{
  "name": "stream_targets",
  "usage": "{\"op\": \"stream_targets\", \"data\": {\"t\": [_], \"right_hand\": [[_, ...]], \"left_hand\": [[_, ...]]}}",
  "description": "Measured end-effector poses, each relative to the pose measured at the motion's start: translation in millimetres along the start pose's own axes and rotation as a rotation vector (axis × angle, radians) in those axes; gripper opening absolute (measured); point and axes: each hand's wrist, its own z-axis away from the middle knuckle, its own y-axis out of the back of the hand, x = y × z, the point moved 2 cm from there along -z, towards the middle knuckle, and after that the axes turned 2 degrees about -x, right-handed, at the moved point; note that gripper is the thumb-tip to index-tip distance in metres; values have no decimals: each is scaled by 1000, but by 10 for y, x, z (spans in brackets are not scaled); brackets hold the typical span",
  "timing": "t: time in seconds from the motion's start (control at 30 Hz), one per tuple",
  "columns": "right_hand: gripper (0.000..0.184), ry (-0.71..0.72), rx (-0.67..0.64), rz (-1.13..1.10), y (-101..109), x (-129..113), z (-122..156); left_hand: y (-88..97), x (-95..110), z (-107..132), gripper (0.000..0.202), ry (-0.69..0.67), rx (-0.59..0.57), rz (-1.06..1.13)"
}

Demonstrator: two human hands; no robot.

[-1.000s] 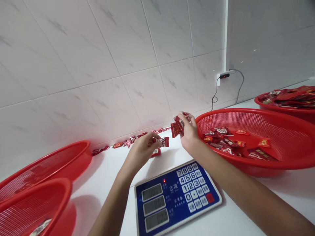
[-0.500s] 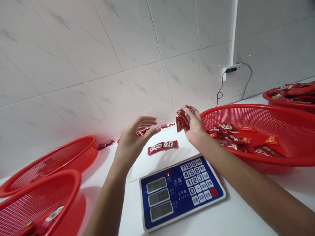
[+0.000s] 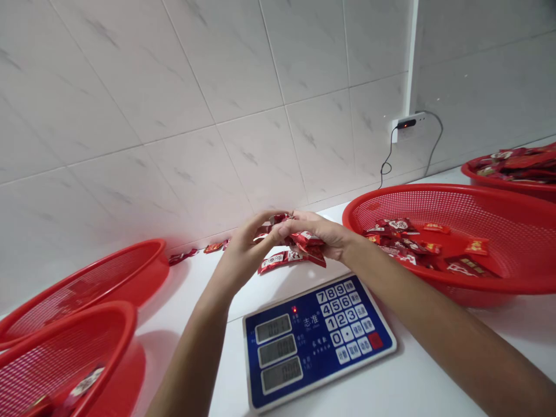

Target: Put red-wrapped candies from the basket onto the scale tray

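Note:
My right hand (image 3: pixel 332 236) is closed around several small red snack packets (image 3: pixel 309 242) above the white pan of a digital scale. From the other side, my left hand (image 3: pixel 247 243) meets it, with its thumb and curved fingers gripping the same bunch. Below them, more red and white packets (image 3: pixel 273 262) lie on the pan. The scale's blue panel (image 3: pixel 319 341) faces me, with number keys, three displays and a small red light. My fingers hide part of the bunch.
A large red mesh basket (image 3: pixel 434 278) with several packets stands on the right, with a fuller red basket (image 3: pixel 512 180) behind it. Two red baskets (image 3: pixel 147 246) (image 3: pixel 124 324) stand left. Loose packets (image 3: pixel 182 256) lie along the wall. A cable (image 3: pixel 386 167) hangs from a socket.
My right hand has moved left and down with its packets. My left hand has shifted right and closed on the bunch, so both hands now meet over the scale pan.

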Motion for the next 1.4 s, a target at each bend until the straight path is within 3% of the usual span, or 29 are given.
{"op": "stream_targets", "data": {"t": [0.1, 0.2, 0.37, 0.5, 0.63, 0.7, 0.77, 0.87, 0.97, 1.03, 1.13, 1.4], "right_hand": [[23, -56, -122, 45, 30, 5, -3], [24, -65, -129, 58, 60, 34, -26], [30, -20, -59, 26, 56, 69, -55], [30, -9, -33, 16, 73, 65, -58], [31, -40, -15, 34, 121, 59, -48], [33, -53, -21, 16, 120, 49, -36], [38, -90, -26, -3, 103, 42, -23], [48, -156, 42, -25, 92, 43, -22], [34, -98, 143, -70, 104, 26, -46], [22, -25, 185, -108, 108, 2, -59], [18, 40, 225, -158, 98, -31, -57], [13, 48, 224, -228, 111, -28, -52]], "left_hand": [[66, -33, -7, 36, 6, -55, -24], [103, -89, -19, 33, 39, -53, -30], [55, -153, -43, 28, 13, 115, 27], [37, -155, -41, 27, 34, 267, -110], [83, -144, -43, 29, 71, 122, -10], [133, -147, -43, 31, 84, 109, 4], [187, -161, -43, 32, 97, 168, -44], [265, -193, -34, 26, 150, 348, -233], [309, -234, -31, 20, 209, 451, -358], [307, -273, -39, 20, 233, 429, -366], [272, -351, -56, 23, 260, 380, -345], [144, -585, -109, 25, 288, 206, -190]]}}
